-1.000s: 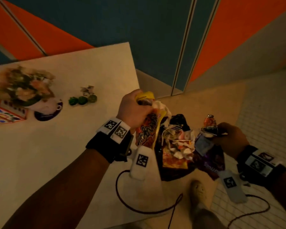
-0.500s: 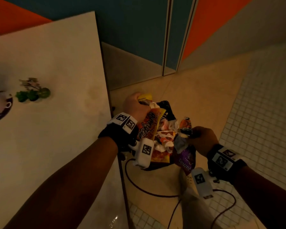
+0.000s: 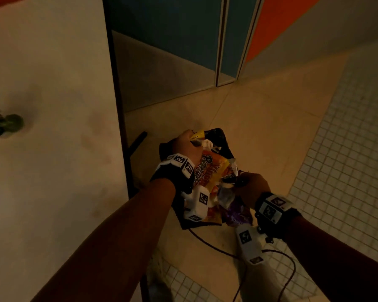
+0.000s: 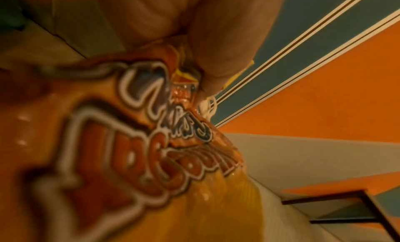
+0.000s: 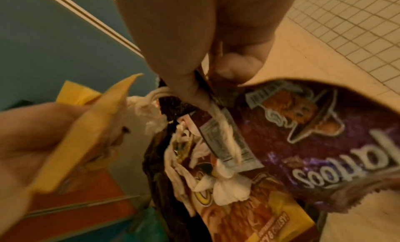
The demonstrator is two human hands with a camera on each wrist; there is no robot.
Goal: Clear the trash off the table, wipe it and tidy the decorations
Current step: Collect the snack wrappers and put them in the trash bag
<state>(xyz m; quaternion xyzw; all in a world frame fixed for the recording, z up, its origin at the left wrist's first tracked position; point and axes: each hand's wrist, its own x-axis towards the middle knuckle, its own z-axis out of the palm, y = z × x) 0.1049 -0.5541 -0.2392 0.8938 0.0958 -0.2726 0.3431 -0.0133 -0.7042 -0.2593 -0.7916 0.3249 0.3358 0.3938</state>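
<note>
My left hand [image 3: 188, 144] grips the top of an orange snack bag [image 3: 214, 171] together with a yellow wrapper [image 3: 198, 135]. In the left wrist view the orange snack bag [image 4: 129, 143] fills the frame under my curled fingers [image 4: 216, 40]. My right hand [image 3: 249, 186] pinches a purple snack bag [image 3: 238, 214], a crumpled tissue and a dark wrapper. The right wrist view shows the purple snack bag [image 5: 303, 134] and tissue [image 5: 223, 185] hanging below my thumb. A black plastic bag [image 3: 218, 136] hangs between and under both hands, above the floor just right of the table [image 3: 52, 105].
A small green decoration [image 3: 7, 127] sits at the table's left edge of view. The table's dark side edge [image 3: 120, 127] runs close to my left arm. Beige floor tiles and a white mosaic strip [image 3: 347, 149] lie to the right, blue and orange wall panels behind.
Both hands have carried the trash to the right, off the tabletop and lower over the floor. The table and its decorations have slid left in view. Both grips are unchanged.
</note>
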